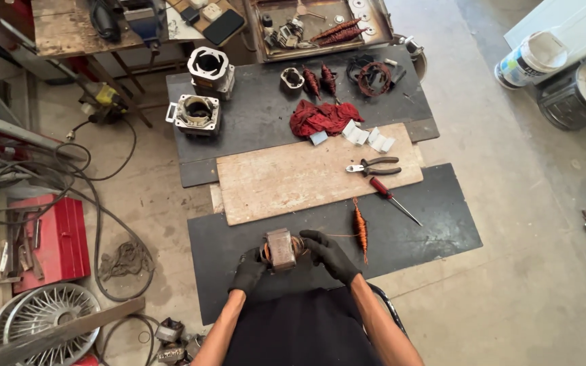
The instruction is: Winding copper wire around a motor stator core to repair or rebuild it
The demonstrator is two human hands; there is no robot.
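Both gloved hands clasp motor stator (281, 248) over dark board (428, 224): your left hand (249, 271) cups side, right hand (328, 255) fingers curl over top. Keep copper windings clear, grip steady.

The motor stator (281, 248) is a blocky grey-brown laminated metal core with copper-coloured windings showing at both of its sides. It sits at the near edge of the dark tabletop (428, 224), held between the black-gloved left hand (249, 270) on its left flank and the black-gloved right hand (329, 253) on its right. A thin copper wire runs from its right side across the tabletop to a narrow orange-copper coil bundle (360, 229) lying lengthwise just beside the right hand.
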